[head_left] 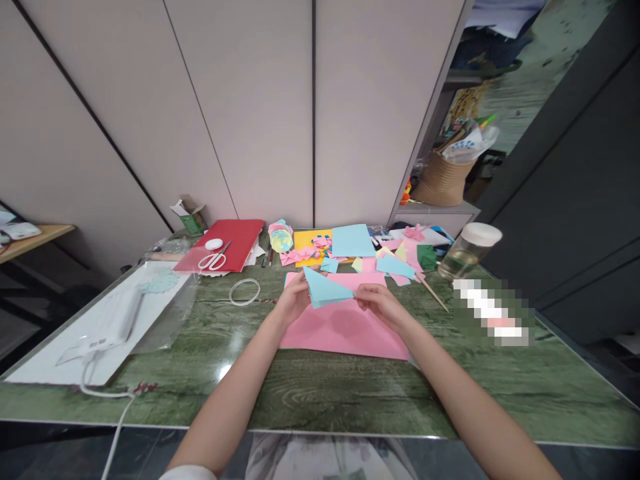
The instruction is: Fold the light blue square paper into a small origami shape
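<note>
Above the pink sheet (345, 337), your left hand (295, 298) and right hand (381, 305) pinch opposite ends of a light-blue paper triangle (325, 289), apparently already folded at least once, while what folding remains cannot be told.

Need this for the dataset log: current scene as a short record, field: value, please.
left hand: holds the broad end of the folded blue paper
right hand: pinches its narrow end
below: pink sheet on a green table
left side: scissors lying on a red folder
right side: jar with a white lid
</note>
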Available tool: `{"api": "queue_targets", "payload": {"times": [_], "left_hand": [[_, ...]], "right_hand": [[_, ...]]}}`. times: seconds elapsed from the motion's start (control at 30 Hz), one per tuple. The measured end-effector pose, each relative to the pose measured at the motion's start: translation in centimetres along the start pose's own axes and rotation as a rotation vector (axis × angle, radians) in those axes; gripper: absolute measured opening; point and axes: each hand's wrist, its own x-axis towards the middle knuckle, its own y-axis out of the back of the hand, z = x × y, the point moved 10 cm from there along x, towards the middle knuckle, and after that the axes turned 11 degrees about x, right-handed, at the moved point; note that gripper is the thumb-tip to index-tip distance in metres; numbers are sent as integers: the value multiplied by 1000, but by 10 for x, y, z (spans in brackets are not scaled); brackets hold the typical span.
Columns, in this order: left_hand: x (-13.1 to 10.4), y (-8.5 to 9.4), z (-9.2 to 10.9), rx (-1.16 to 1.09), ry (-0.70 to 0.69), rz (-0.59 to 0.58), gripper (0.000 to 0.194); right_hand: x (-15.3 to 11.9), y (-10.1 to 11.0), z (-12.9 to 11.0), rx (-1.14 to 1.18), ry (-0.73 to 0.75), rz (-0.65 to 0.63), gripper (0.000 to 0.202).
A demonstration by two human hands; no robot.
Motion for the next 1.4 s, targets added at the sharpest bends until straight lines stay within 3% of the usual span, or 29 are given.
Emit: {"api": "queue_targets", "payload": {"times": [0.23, 0.33, 0.4, 0.53, 0.67, 0.77, 0.87, 1.03, 1.23, 1.4], "left_hand": [[3, 3, -15, 56, 43, 84, 25], [2, 1, -19, 63, 67, 75, 20], [1, 0, -18, 154, 58, 71, 20], [-2, 5, -6, 617, -53, 160, 12], [-3, 8, -7, 733, -83, 201, 4], [-1, 8, -9, 755, -65, 177, 8], [2, 6, -11, 724, -24, 111, 18], [-1, -5, -5, 462, 1, -30, 34], [-9, -18, 3, 373, 5, -106, 41], [-12, -26, -2, 412, 28, -176, 39]], "right_hand": [[-1, -11, -2, -269, 37, -151, 27], [0, -9, -8, -325, 94, -149, 28], [-4, -12, -21, -443, 217, -126, 29], [-26, -43, -44, -848, 519, -136, 61], [-46, -85, -35, -1295, 738, -269, 68], [-52, -95, -29, -1452, 871, -287, 64], [-54, -89, -36, -1475, 951, -197, 43], [-50, -69, -55, -1375, 926, -88, 13], [-39, -46, -67, -1072, 800, -81, 11], [-33, -42, -63, -952, 662, -150, 9]]}}
